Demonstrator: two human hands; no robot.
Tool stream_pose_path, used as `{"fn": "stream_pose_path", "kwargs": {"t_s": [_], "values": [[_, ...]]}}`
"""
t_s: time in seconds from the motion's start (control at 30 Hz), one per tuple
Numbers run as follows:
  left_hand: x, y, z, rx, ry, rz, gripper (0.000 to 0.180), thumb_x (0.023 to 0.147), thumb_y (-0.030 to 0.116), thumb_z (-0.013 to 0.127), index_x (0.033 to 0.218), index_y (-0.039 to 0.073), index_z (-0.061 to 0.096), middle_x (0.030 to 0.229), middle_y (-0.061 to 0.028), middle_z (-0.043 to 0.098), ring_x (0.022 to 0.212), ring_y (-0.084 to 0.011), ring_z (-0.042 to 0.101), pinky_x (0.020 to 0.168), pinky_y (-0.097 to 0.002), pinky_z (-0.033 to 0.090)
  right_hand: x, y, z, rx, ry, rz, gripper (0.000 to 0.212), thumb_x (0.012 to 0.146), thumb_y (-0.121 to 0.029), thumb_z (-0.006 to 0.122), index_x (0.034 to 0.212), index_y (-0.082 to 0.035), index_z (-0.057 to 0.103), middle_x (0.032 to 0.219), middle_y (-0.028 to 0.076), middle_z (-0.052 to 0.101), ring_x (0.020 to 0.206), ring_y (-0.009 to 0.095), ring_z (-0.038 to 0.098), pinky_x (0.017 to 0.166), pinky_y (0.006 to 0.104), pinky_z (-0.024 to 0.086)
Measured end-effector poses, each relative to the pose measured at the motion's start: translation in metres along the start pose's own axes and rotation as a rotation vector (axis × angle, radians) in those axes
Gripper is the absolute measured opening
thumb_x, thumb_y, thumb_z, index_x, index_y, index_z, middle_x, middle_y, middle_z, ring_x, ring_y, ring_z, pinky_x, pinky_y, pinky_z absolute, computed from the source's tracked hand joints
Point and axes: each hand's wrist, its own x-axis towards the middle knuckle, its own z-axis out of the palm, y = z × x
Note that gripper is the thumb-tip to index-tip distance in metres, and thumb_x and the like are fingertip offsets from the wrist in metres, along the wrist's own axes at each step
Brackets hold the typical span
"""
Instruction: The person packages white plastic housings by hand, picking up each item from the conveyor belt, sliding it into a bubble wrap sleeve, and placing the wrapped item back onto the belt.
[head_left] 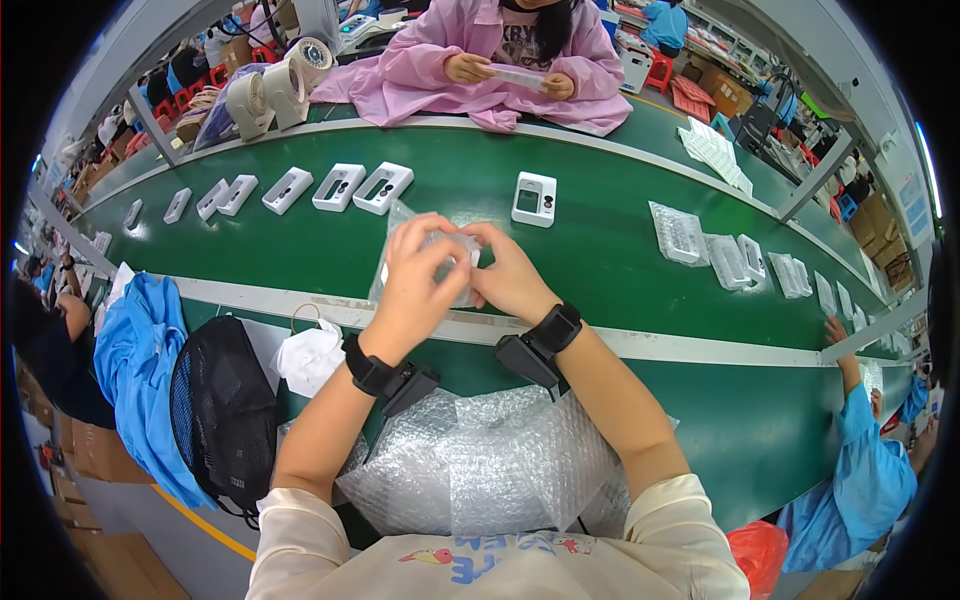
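Note:
Over the near edge of the green belt, my left hand (422,268) and my right hand (515,277) meet with fingers bent in a pinch. Between them is a clear bubble wrap bag (379,283), partly hidden by my fingers. Something pale shows inside it, but my hands cover most of it. Just beyond my right hand, a white handheld device (534,199) with a small grey screen lies on the belt, unwrapped. A pile of flat bubble wrap bags (490,465) rests against my body, below my forearms.
Several white devices (340,187) lie in a row at the left of the belt (600,260). Bagged devices (680,236) line the right. A black mesh bag (225,415) and blue cloth (145,370) hang at my left. Across sits a person in pink (420,60); another's blue sleeve (850,470) is at right.

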Motion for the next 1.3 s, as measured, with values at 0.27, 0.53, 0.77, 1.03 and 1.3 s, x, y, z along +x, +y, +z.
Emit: {"fn": "stream_pose_path", "kwargs": {"t_s": [0.27,0.53,0.77,1.03,1.3], "values": [[-0.007,0.015,0.001,-0.190,-0.330,0.089,0.011,0.072,0.009,0.063,0.082,0.007,0.061,0.108,-0.0086,0.050,0.110,-0.0282,0.042,0.092,-0.0374,0.034,0.024,0.012,-0.017,-0.232,0.162,-0.417,0.036,0.075,-0.003,0.060,0.109,-0.002,0.049,0.084,0.010,0.056,0.055,0.014,0.057,0.044,0.0244,0.045],[-0.037,0.050,0.008,-0.491,-0.951,0.309,0.037,0.070,0.024,0.069,0.101,0.008,0.057,0.117,-0.0094,0.048,0.115,-0.0303,0.039,0.096,-0.0381,0.032,0.033,0.046,-0.144,0.202,0.956,0.048,0.030,0.076,-0.003,0.053,0.106,0.003,0.050,0.066,0.008,0.055,0.043,0.011,0.050,0.035,0.0230,0.040],[-0.034,0.059,0.002,-0.529,-1.177,0.124,0.044,0.068,0.026,0.069,0.108,0.011,0.056,0.121,-0.0095,0.046,0.119,-0.0302,0.037,0.097,-0.0403,0.031,0.026,0.070,-0.185,0.159,1.112,0.158,0.026,0.073,0.000,0.052,0.099,0.004,0.048,0.070,0.010,0.055,0.039,0.013,0.049,0.029,0.0249,0.035],[-0.047,0.064,0.001,-0.558,-0.962,0.518,0.025,0.074,0.016,0.063,0.099,0.016,0.062,0.124,-0.0062,0.044,0.121,-0.0270,0.035,0.098,-0.0433,0.030,0.034,0.047,-0.163,0.162,1.365,-0.195,0.020,0.074,0.002,0.047,0.094,0.003,0.050,0.078,0.010,0.054,0.046,0.014,0.052,0.038,0.0243,0.040],[-0.024,0.044,-0.009,-0.488,-0.763,0.369,0.010,0.073,0.010,0.062,0.082,0.011,0.062,0.096,-0.0016,0.061,0.108,-0.0211,0.050,0.097,-0.0430,0.032,0.041,0.019,-0.098,0.043,0.746,-0.251,0.010,0.079,-0.001,0.049,0.087,-0.001,0.053,0.074,0.007,0.057,0.049,0.012,0.053,0.044,0.0213,0.040]]}}
